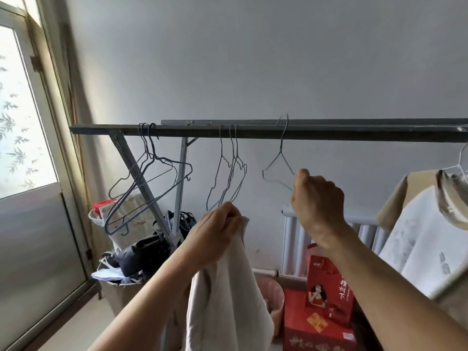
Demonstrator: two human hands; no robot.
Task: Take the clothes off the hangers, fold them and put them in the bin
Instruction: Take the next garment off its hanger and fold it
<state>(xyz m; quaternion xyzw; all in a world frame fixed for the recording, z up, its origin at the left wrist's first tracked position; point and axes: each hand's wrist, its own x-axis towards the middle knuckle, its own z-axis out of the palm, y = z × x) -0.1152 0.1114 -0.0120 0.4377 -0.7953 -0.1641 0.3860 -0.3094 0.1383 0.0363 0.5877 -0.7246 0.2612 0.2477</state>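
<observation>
One pink bin holds something pale; basket holds black bag.

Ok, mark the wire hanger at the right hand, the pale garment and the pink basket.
wire hanger (281, 145): head view, its neck under the hook.
pale garment (228, 300): head view, middle of the hanging cloth.
pink basket (274, 292): head view, its side wall.
</observation>
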